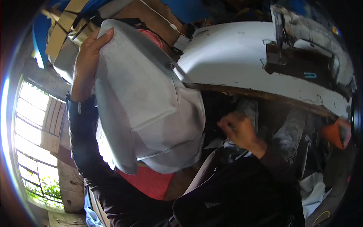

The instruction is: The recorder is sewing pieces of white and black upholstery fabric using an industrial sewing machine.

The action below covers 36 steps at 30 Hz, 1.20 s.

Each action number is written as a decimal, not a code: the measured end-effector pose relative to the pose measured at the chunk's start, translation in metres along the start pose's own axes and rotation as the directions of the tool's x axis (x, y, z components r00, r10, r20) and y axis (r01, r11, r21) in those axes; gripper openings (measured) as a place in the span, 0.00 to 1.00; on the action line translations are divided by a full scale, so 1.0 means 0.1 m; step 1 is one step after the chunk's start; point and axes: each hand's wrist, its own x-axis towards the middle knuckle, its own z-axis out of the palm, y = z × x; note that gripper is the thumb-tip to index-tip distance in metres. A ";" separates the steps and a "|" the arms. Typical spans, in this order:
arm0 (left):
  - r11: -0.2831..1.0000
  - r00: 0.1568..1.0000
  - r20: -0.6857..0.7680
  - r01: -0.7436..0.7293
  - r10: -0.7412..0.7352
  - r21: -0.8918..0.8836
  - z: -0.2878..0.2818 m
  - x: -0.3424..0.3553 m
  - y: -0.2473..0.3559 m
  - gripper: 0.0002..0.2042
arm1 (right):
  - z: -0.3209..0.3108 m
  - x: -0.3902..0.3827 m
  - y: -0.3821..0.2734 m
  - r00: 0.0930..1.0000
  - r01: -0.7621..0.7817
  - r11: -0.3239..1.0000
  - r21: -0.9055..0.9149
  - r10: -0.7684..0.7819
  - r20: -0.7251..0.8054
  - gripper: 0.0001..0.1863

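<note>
My left hand [90,51] is raised at the upper left, its thumb and fingers closed on the top edge of a large light-grey sheet of vinyl-like material [147,90]. The piece hangs down from that grip in front of me, with seams and folds across its lower part. Its right side lies close to the near edge of the sewing table. Over my lap, right of the grey material and apart from it, is my right hand [240,130]. The fingers there are curled in and slightly blurred; what they hold, if anything, cannot be made out.
A white sewing table [227,45] with a worn brown edge carries a sewing machine [310,49] at the right. Red material [151,183] lies below the grey piece. An orange object [334,133] is at the far right. A barred window [38,143] stands at the left.
</note>
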 end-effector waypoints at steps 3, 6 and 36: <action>0.965 0.998 -0.028 -0.054 0.063 0.255 0.00 0.21 -0.09 0.27 | 0.39 -0.68 0.29 0.920 -0.274 0.961 -0.044 0.276 0.277 0.12; 0.943 0.984 -0.178 0.063 -0.004 0.327 -0.23 0.38 -0.12 0.31 | 0.64 -0.83 0.51 0.796 -0.355 0.926 -0.131 0.373 0.477 0.18; 0.982 0.959 -0.253 -0.160 0.130 -0.102 -0.05 1.02 -0.39 0.26 | -1.49 -1.27 0.16 0.579 -0.417 0.526 0.741 0.782 -0.229 0.09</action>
